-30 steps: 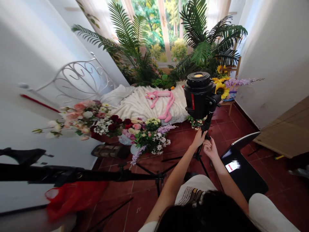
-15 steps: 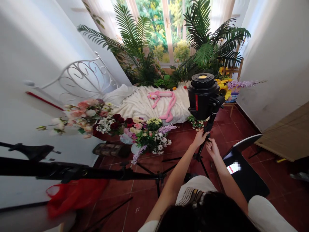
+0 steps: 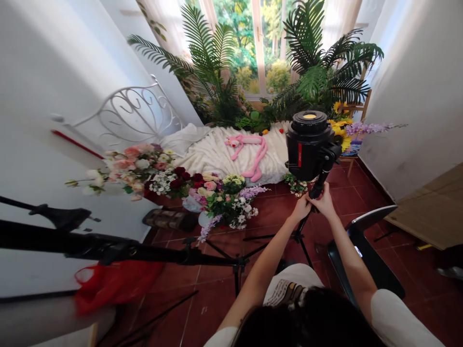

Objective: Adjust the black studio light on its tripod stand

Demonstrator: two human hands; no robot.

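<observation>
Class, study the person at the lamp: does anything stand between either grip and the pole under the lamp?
Nothing visible does. The left grip and right grip are both at the pole, just below the lamp. The chair is off to the right, not in between.

Bright window (image 3: 258,53) at back, trees showing thru it; white walls (image 3: 415,96) L & R, dimmer twd front. Bed (image 3: 277,168) below, scrolled metal headboard (image 3: 132,108) at its left end, cream blanket (image 3: 210,152) rumpled on top. Red tiled flr (image 3: 269,209), dark chair (image 3: 378,270) R.
</observation>
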